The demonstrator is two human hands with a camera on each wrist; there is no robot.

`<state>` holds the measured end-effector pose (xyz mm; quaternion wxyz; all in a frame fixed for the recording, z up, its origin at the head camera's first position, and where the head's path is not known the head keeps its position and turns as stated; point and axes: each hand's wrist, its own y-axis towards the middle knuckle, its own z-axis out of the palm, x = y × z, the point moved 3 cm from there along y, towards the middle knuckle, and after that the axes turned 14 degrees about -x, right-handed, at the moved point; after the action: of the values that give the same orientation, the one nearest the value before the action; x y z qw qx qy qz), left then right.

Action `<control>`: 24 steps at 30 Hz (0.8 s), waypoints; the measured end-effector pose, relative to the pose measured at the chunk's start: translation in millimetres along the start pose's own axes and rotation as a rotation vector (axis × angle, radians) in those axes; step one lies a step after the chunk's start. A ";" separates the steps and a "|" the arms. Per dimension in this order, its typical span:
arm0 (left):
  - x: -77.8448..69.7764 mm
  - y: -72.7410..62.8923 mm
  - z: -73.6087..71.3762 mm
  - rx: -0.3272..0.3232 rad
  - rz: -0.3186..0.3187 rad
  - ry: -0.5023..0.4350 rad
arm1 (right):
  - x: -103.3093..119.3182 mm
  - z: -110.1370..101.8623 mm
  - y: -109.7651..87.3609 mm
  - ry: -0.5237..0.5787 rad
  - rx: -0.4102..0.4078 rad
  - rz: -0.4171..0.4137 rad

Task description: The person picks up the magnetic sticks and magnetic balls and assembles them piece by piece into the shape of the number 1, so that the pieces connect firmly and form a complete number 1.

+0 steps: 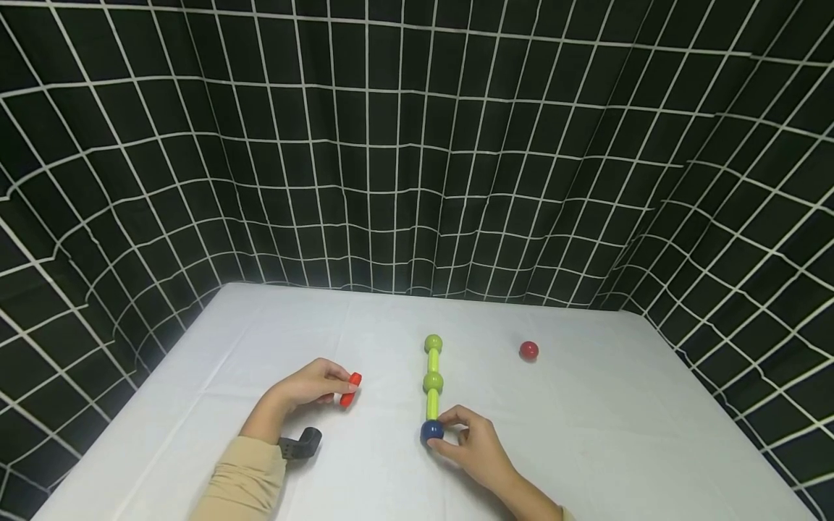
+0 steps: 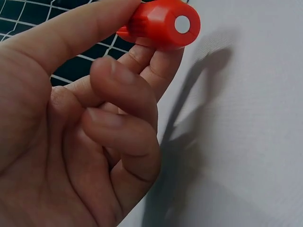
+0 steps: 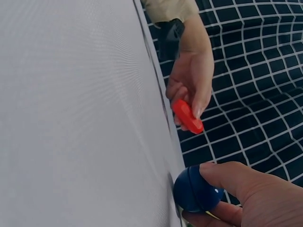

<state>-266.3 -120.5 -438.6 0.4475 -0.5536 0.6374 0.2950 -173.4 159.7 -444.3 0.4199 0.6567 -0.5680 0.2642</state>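
Observation:
Between thumb and fingers my left hand (image 1: 319, 382) pinches a red magnetic rod (image 1: 350, 390), held just above the table; a pale round disc shows in the rod's end (image 2: 182, 24) in the left wrist view. My right hand (image 1: 478, 449) grips a blue ball (image 1: 432, 432) with thumb and fingers. That ball sits at the near end of a straight chain: a yellow-green rod (image 1: 433, 405), a green ball (image 1: 433, 382), a second yellow-green rod (image 1: 433, 359) and another green ball (image 1: 433, 344) at the far end. The chain lies on the table, right of the red rod.
A red ball (image 1: 529, 351) lies apart on the white-covered table (image 1: 586, 434), to the right of the chain. Black cloth with a white grid (image 1: 404, 145) surrounds the table's back and sides. A dark wrist device (image 1: 302, 443) juts out from the left sleeve.

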 end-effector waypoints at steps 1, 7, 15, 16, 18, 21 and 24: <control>0.1 0.3 0.8 0.002 0.000 -0.002 | -0.2 0.0 0.5 0.002 0.001 0.002; 0.4 1.4 4.2 0.012 0.001 -0.007 | -1.0 0.6 3.4 0.008 0.007 0.016; 0.3 3.0 8.5 0.002 -0.007 -0.002 | -1.6 1.4 6.9 -0.001 0.003 0.018; 0.4 3.5 9.0 -0.014 -0.014 -0.003 | -1.7 1.5 7.4 -0.001 0.003 0.019; 0.3 4.3 9.9 -0.048 -0.030 0.001 | -2.1 1.6 8.6 -0.004 0.003 0.021; -0.6 4.8 11.8 -0.084 -0.047 -0.006 | -2.8 1.6 10.4 -0.013 0.003 0.023; -2.2 4.4 15.1 -0.078 -0.047 -0.008 | -2.9 1.8 12.1 -0.024 -0.001 0.023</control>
<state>-266.9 -105.4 -443.5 0.4350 -0.5843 0.6103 0.3113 -185.9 159.6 -444.6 0.4103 0.6531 -0.5805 0.2608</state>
